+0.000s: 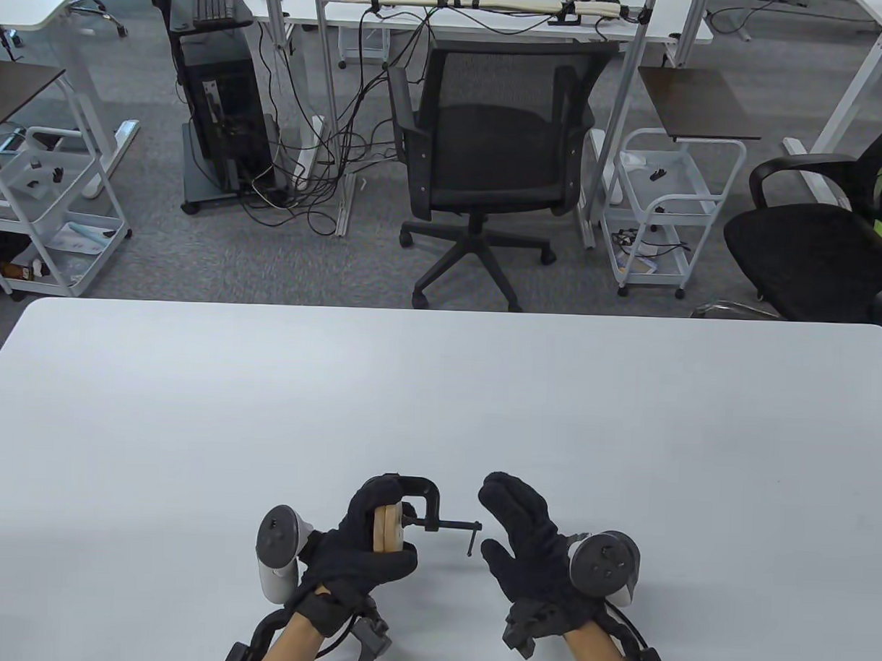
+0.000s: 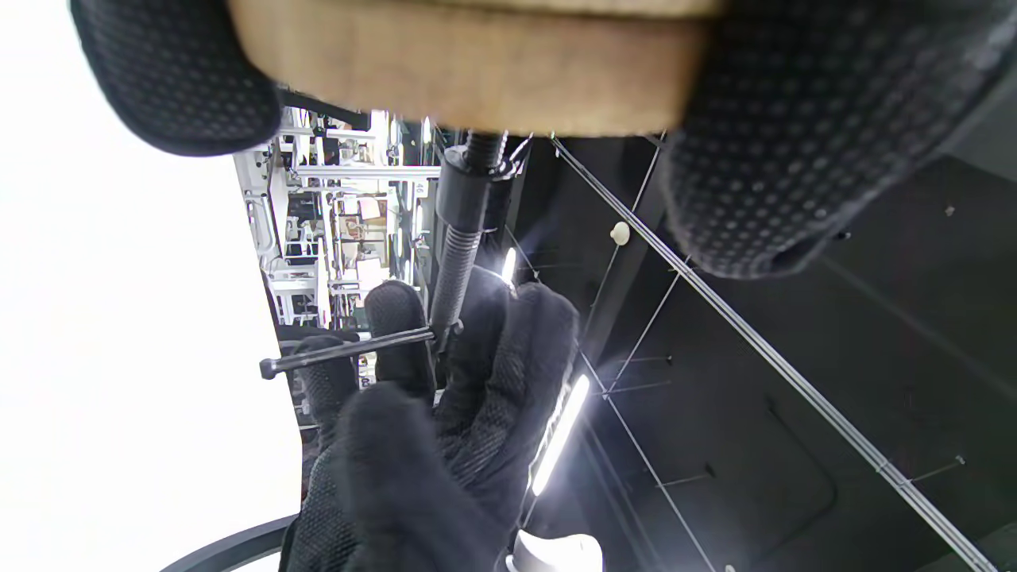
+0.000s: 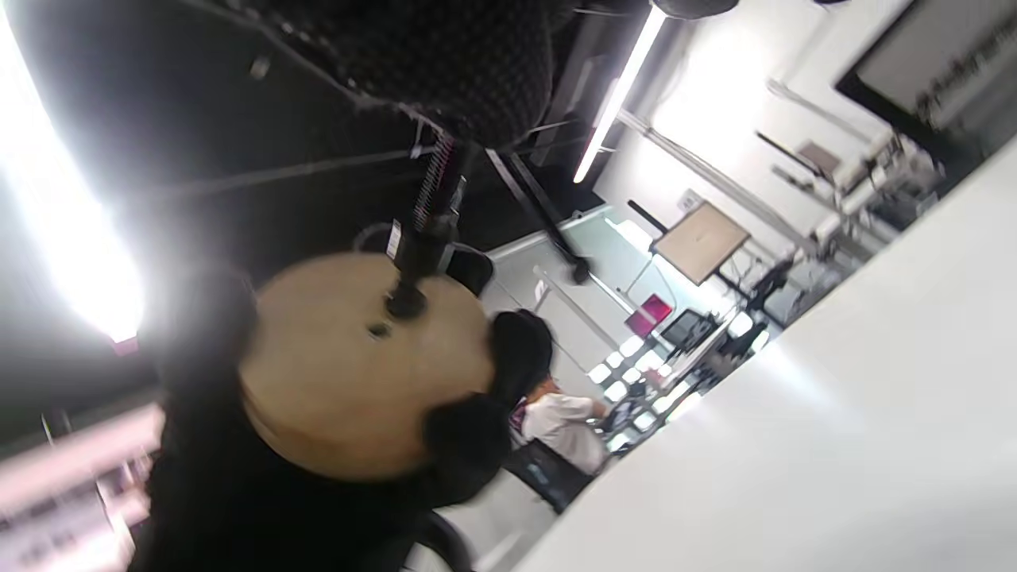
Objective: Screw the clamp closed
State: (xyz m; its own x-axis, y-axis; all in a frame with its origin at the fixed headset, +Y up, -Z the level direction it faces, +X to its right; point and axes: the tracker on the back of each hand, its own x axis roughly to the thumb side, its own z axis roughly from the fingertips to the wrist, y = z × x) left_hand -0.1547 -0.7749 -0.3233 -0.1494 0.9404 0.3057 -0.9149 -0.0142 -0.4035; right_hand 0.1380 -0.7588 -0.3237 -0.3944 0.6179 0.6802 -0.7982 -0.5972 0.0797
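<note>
Couldn't read any text, brand or number anywhere. There was a dark screen (image 3: 937, 59) in the right wrist view with some lettering on it, but it was way too blurred.

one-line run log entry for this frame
left hand: grips black metal C-clamp and round wooden discs | right hand: open, beside the sliding handle bar, no grip | screw pad on disc

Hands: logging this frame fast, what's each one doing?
Left hand: grips the clamp and wooden discs.
Right hand: open, holding nothing, beside the screw handle.
</note>
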